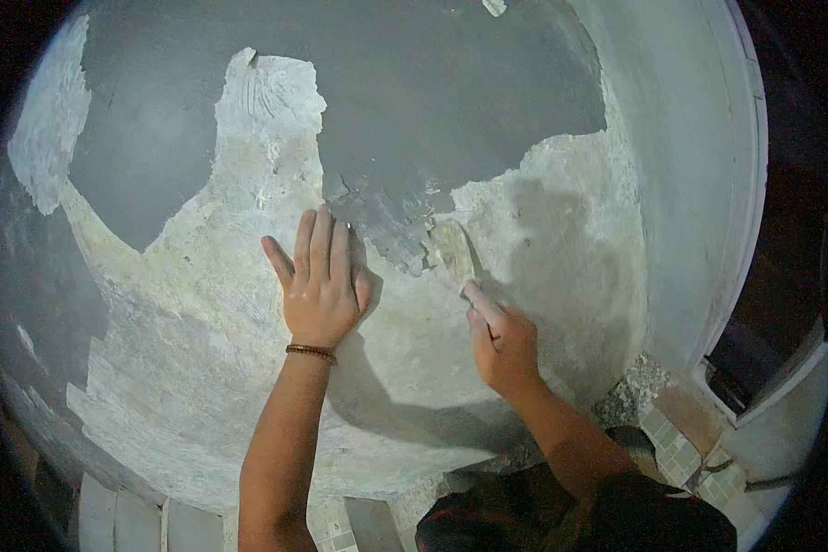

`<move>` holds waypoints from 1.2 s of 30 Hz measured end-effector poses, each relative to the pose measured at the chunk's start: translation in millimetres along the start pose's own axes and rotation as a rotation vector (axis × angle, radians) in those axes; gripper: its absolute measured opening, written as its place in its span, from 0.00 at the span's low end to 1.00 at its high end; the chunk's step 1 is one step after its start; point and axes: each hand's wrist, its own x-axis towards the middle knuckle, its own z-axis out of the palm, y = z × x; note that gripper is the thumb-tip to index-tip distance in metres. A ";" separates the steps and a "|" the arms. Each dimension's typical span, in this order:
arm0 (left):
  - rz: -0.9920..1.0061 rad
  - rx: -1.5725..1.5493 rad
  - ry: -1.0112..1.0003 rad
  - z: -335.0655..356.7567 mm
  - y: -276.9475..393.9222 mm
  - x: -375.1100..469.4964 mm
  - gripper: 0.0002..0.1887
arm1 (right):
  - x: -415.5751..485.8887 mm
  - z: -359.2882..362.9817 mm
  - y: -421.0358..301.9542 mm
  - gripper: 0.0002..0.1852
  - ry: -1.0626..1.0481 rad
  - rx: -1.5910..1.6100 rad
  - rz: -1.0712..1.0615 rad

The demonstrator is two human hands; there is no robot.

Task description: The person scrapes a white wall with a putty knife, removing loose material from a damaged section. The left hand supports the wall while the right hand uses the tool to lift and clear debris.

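My left hand point(323, 293) lies flat against the wall with its palm down and holds nothing. A beaded bracelet point(312, 352) circles that wrist. In my right hand point(509, 348) is the handle of a putty knife or scraper point(453, 248), its wide blade smeared with pale residue. The blade's left edge meets a ragged, cracked flap of grey paint point(403, 238). Above both hands spreads a smooth grey coating point(428, 96). Around and below them shows the stripped, mottled plaster point(414, 345), and my arms cast shadows on it.
A pale green wall strip point(676, 186) runs down the right, bordered by a white frame point(755, 159) beside a dark opening. Crumbled debris point(635, 386) lies at the wall's foot near patterned floor tiles point(669, 438). Light panels point(138, 521) stand at the lower left.
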 end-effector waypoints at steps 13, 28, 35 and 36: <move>-0.001 -0.006 -0.007 0.6 0.1 -0.4 0.32 | 5.7 4.2 -8.9 0.23 0.061 0.103 -0.080; -0.016 -0.004 0.005 -2.0 1.3 0.9 0.30 | 4.3 1.3 -9.7 0.23 -0.020 0.105 0.025; -0.026 0.000 0.010 -1.7 2.7 2.4 0.30 | 15.4 -6.2 -15.6 0.21 -0.017 0.058 0.052; -0.024 -0.015 0.019 -1.8 2.6 2.6 0.30 | 14.7 -8.7 -16.9 0.21 -0.020 0.075 0.033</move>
